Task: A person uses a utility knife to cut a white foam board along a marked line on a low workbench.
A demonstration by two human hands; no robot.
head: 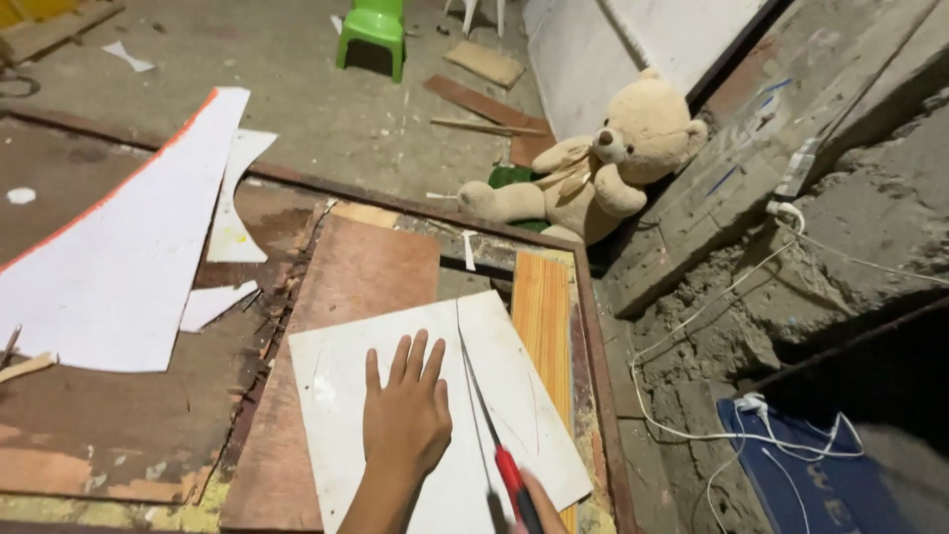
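My left hand [405, 410] lies flat, fingers spread, on a white board [346, 396] that rests on a brown plywood sheet [366, 272]. My right hand [539, 504], barely visible at the bottom edge, grips a hand saw with a red handle [511, 477]. The saw's thin blade [476, 386] runs along a cut line in the white board, just right of my left hand. The cut reaches up to the board's far edge.
A large white offcut with an orange edge [119, 247] lies on the left. A striped wooden plank [542, 316] sits right of the board. A tan teddy bear [603, 163] leans by a concrete wall. White cables [712, 307] trail at right. A green plastic stool [374, 30] stands far back.
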